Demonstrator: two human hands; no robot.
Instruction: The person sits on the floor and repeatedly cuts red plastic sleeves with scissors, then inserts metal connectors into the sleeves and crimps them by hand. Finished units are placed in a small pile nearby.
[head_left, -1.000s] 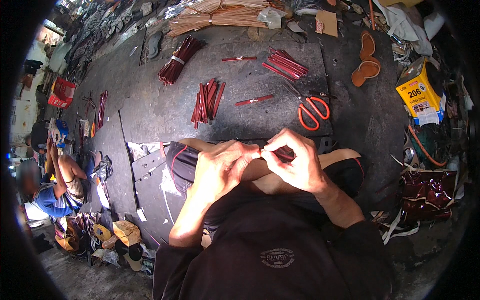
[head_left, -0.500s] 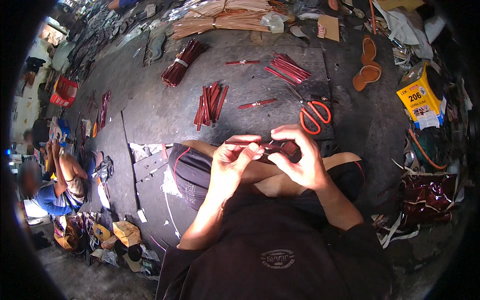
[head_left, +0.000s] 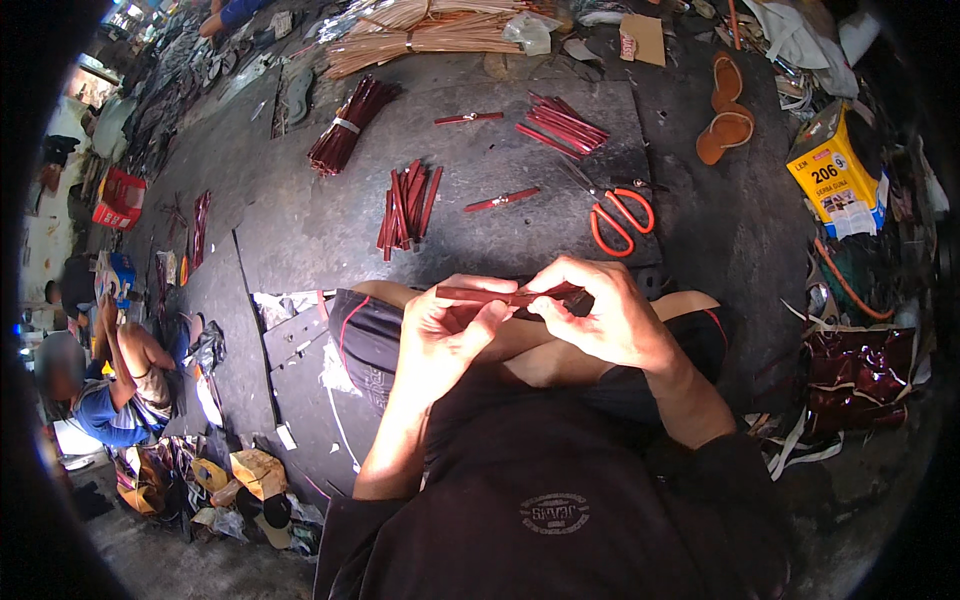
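Observation:
A dark red strap (head_left: 470,294) stretches between my two hands above my crossed legs. My left hand (head_left: 445,335) pinches it between thumb and fingers. Its other end is in my right hand (head_left: 610,315), whose thumb meets the fingers near the strap's middle; the part inside that hand is mostly hidden. Just beyond lie scissors (head_left: 622,222) with orange handles and a short red strap with a metal fitting (head_left: 502,199). A similar fitted strap (head_left: 468,118) is farther off. Loose red strips (head_left: 408,208) form a pile ahead of my left hand.
A banded bundle of dark red strips (head_left: 352,125) and a glossy red pile (head_left: 562,128) lie on the dark board. Brown sandals (head_left: 725,135) and a yellow container (head_left: 835,180) are at right. Tan strips (head_left: 430,35) lie at the back. Another person (head_left: 110,410) sits at left.
My fingers have shifted on the strap. The right thumb has closed toward the left hand's fingertips, and more of the strap shows along the left fingers. The view has shifted slightly.

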